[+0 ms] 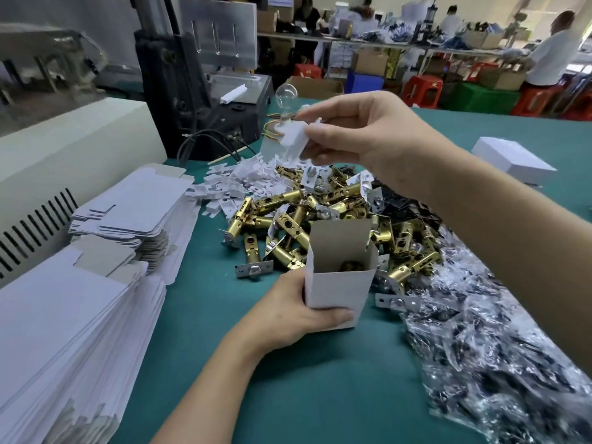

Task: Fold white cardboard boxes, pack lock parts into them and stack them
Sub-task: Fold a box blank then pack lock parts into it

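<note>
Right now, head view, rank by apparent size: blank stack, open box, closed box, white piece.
1. blank stack
2. open box
3. closed box (farther away; true order with open box unsure)
4. white piece

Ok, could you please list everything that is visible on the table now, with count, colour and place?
open box: one, white, centre, upright, something brassy inside
brass latch parts: many, gold and silver, heap behind the open box
small plastic pieces: many, white, heap at the back, left of centre
flat box blanks: many, white and grey, stacks on the left
clear bags: many, dark contents, right side
closed box: one, white, far right
table: one, green
left hand: grips the open box
right hand: above the heap, pinches one white piece
</note>
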